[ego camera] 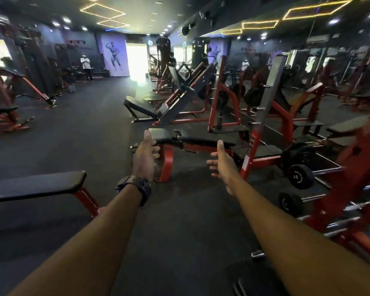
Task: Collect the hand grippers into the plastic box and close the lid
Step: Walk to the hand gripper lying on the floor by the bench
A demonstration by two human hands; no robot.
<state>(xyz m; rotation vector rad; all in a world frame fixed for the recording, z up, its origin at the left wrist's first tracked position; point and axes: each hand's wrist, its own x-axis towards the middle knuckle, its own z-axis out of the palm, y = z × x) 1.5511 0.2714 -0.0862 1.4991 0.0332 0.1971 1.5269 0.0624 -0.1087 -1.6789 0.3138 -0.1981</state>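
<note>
Dark gym floor (77, 129) stretches wide between red machines, where the left hand (144, 157) and right hand (222, 162) reach forward, fingers loose, holding nothing.

Dim gym, doorway (136, 60) glare, blurred edges

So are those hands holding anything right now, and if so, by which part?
Nothing is held. The left hand and the right hand are both stretched out in front with fingers relaxed and empty, above the gym floor.
</note>
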